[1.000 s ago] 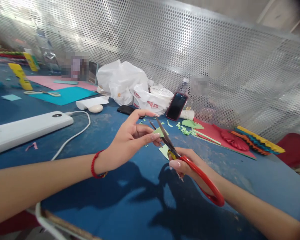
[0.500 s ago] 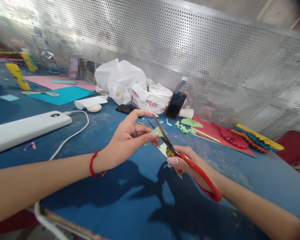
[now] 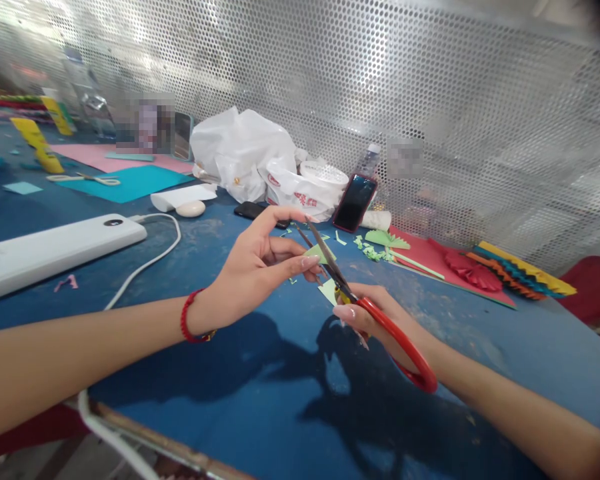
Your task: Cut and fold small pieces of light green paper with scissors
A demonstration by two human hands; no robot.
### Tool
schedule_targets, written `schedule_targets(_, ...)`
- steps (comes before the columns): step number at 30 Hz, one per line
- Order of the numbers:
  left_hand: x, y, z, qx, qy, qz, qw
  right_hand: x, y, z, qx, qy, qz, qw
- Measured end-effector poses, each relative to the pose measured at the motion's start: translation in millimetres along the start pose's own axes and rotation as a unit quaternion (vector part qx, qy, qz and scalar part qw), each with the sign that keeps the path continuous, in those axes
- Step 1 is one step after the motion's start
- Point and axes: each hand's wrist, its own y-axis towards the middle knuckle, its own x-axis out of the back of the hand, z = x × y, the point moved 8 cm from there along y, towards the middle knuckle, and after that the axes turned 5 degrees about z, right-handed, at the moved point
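Note:
Between its thumb and fingers, my left hand (image 3: 260,270) pinches a small light green paper piece (image 3: 321,253). A red bracelet (image 3: 187,319) circles that wrist. My right hand (image 3: 380,320) grips red-handled scissors (image 3: 400,340), whose parted blades point up and left. The blades lie across the green paper, near my left fingertips. Another pale green scrap (image 3: 329,291) rests on the blue table (image 3: 220,413) just below the scissors. Small green clippings (image 3: 373,252) are scattered beyond my hands.
A white power bank (image 3: 60,250) with a cable lies left. Behind stand white plastic bags (image 3: 245,153) and a leaning phone (image 3: 355,202). Red paper (image 3: 430,260) and folded coloured paper (image 3: 525,270) are at right. Other scissors (image 3: 84,179) lie on blue paper (image 3: 130,183).
The view has shifted slightly, so the table items sit a little higher. The scissor blades look slightly less far apart, and both hands keep their hold.

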Motion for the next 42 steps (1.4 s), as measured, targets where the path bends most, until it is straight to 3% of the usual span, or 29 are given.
schedule_targets(19,-0.4,-2,-1,0.009,-0.025,0.009,1.0,-2,4,7,-0.005,-0.009,-0.023,1.0)
schedule_targets(25,1.1,-2,-1,0.004,-0.024,0.005,1.0,0,8,0,-0.013,-0.021,-0.035,0.999)
schedule_targets(42,7.1,1,6,0.005,-0.011,-0.04,0.999,2,12,-18,-0.037,0.094,-0.057,0.993)
